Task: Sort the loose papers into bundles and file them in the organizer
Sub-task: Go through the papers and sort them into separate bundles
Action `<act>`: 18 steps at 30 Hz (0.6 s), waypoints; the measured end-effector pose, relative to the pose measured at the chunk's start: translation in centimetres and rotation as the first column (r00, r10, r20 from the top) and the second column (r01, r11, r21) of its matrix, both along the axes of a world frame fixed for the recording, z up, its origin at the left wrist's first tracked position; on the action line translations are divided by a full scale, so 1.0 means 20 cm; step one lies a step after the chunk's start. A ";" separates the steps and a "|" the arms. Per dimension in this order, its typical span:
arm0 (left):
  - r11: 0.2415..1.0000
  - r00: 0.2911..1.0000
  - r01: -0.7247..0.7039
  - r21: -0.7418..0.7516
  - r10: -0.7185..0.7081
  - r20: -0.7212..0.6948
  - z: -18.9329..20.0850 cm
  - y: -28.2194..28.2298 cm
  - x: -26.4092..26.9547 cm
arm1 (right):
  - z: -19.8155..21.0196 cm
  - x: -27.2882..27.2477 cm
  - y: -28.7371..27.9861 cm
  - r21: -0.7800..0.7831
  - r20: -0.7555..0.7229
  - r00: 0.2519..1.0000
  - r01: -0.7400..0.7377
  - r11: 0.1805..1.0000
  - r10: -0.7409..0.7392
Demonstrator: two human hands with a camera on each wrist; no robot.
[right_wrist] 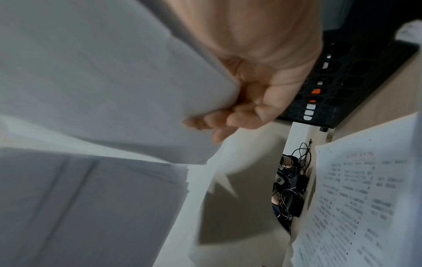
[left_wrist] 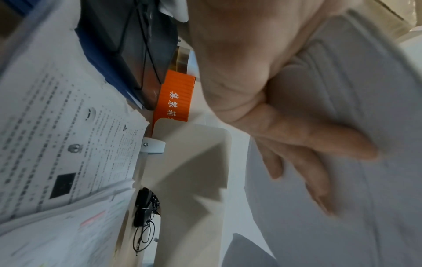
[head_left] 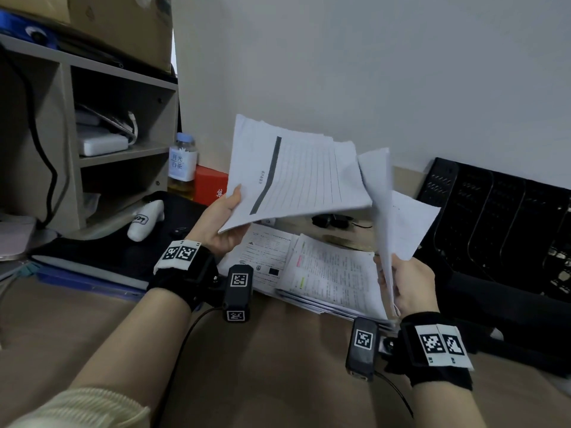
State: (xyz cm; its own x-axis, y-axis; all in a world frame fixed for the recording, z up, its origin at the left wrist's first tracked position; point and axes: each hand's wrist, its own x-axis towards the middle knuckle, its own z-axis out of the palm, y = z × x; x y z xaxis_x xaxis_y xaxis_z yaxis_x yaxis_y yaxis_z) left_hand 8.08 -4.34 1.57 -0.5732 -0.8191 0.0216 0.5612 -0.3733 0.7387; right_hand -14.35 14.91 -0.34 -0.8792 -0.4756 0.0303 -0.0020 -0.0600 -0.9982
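My left hand holds a bundle of lined sheets by its lower left corner, raised above the desk, thumb on top. Its fingers lie spread under the bundle's underside. My right hand pinches a few white sheets by their lower edge, held almost edge-on and tilted; its fingers curl round the sheets. A loose stack of printed papers lies on the desk below both hands. The black perforated organizer with several slots stands at the right.
A beige shelf unit with white devices stands at the left. A bottle and a red box sit beside it. Black bag and blue folder lie at left. Cables and adapter lie by the wall.
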 end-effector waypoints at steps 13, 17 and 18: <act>0.997 0.989 -0.074 -0.007 0.073 -0.125 0.21 0.14 0.08 | -0.01 0.18 -0.08 0.222 -0.139 0.977 -0.129 0.967 0.162; 0.997 0.984 -0.080 0.006 0.080 -0.157 0.26 0.16 0.10 | -0.03 0.23 -0.10 0.401 -0.158 0.938 -0.225 0.888 0.309; 0.997 0.983 -0.081 0.003 0.080 -0.164 0.27 0.17 0.11 | -0.04 0.25 -0.11 0.433 -0.142 0.931 -0.247 0.867 0.336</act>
State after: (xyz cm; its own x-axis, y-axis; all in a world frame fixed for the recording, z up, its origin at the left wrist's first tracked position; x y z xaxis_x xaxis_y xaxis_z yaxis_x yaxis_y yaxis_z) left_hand 10.20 -0.88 7.02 -0.4939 -0.8622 0.1128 0.7030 -0.3197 0.6353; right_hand -9.44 12.69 -1.15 -0.6927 -0.7191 -0.0541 -0.2554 0.3148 -0.9141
